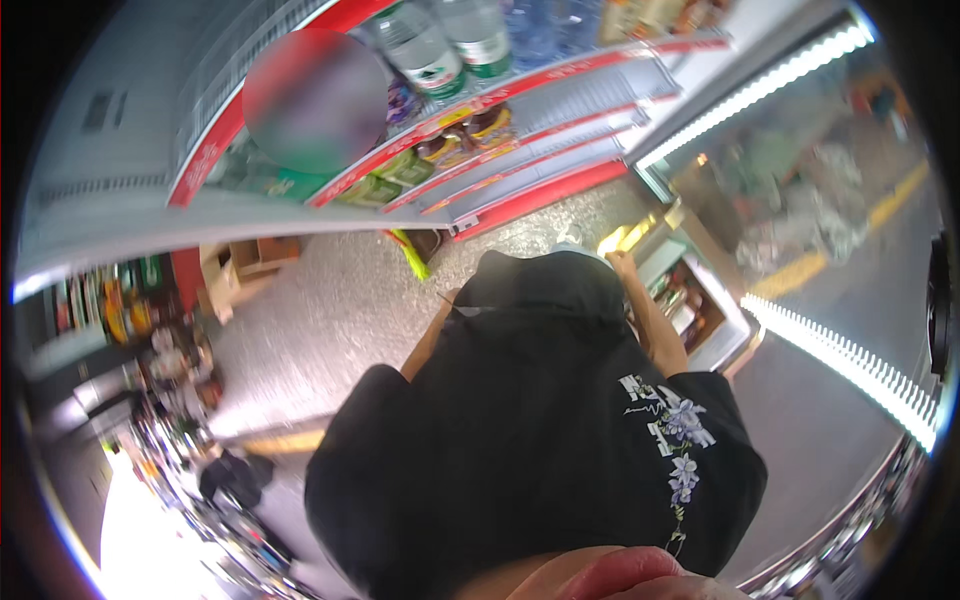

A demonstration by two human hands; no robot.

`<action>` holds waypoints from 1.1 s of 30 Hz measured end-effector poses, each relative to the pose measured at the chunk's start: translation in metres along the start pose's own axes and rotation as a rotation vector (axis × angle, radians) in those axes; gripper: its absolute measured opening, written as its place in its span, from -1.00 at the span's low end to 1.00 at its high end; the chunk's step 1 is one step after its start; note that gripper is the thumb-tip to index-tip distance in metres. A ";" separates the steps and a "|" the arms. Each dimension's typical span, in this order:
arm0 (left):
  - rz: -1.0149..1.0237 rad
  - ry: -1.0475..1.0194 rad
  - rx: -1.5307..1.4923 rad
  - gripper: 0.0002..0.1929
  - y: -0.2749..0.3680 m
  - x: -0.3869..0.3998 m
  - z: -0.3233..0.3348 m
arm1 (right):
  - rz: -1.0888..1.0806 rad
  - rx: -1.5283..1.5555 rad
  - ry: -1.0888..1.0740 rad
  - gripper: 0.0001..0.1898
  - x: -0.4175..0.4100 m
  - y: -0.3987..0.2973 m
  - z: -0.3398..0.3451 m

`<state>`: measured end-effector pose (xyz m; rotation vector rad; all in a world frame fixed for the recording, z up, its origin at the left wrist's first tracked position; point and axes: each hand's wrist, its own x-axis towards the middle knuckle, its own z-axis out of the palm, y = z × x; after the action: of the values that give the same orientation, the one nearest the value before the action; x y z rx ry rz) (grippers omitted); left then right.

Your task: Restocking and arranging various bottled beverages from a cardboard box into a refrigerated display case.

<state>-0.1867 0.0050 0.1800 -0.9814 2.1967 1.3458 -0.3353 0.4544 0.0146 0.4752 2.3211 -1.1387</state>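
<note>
My left hand [453,295] shows only as a sliver at the edge of my black T-shirt; the rest is hidden, with a thin dark strip beside it. On the other side, my right hand [619,259] is small and partly blurred, touching or close to a bright yellow item [627,235]; whether it grips this is unclear. Ahead stands an upright cooler with red-edged shelves [555,73]. Clear water bottles with green labels [431,64] stand on an upper shelf, and green packs [405,169] and brown-and-yellow packs [489,124] sit lower.
An open carton [724,300] with packed goods is at my right. A lit door edge [757,94] and clear plastic wrapping [802,217] lie beyond it. Cardboard boxes [244,266] stand on the floor at left, near stocked shelves. A neon-yellow-edged object [411,255] lies by the cooler's base.
</note>
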 end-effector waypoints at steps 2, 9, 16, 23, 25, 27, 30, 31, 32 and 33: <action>0.057 -0.147 0.064 -0.65 0.018 0.015 -0.003 | -0.017 -0.017 0.024 -0.47 -0.015 0.007 0.002; 0.039 -0.623 0.339 -0.65 -0.015 0.016 0.011 | -0.331 0.447 0.439 -0.74 -0.106 -0.030 -0.022; -0.038 -0.655 0.304 -0.64 -0.021 0.001 0.002 | 0.381 0.227 0.644 -0.48 -0.125 0.123 -0.078; -0.135 -0.534 0.194 -0.64 -0.045 0.004 -0.021 | 0.620 -0.049 0.261 0.19 -0.092 0.157 -0.050; -0.173 -0.538 0.181 -0.64 -0.046 0.000 -0.023 | 0.706 -0.087 0.321 0.24 -0.095 0.157 -0.047; -0.203 -0.543 0.157 -0.64 -0.049 0.002 -0.025 | 0.677 -0.063 0.324 0.29 -0.100 0.157 -0.056; -0.125 -0.518 0.173 -0.64 -0.061 0.070 -0.007 | 0.584 0.389 0.349 0.19 -0.089 0.190 -0.076; -0.005 -0.568 0.186 -0.65 -0.030 0.067 0.011 | 0.581 0.378 0.339 0.19 -0.098 0.174 -0.083; 0.102 -0.583 0.191 -0.66 -0.008 0.064 0.019 | 0.501 0.812 0.221 0.08 -0.115 0.132 -0.085; 0.099 -0.646 0.191 -0.71 0.016 0.067 0.035 | 0.419 1.242 0.107 -0.03 -0.139 0.101 -0.087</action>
<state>-0.2452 0.0164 0.1312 -0.3024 1.8367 1.2396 -0.1958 0.5718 0.0776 1.3649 1.1927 -2.2163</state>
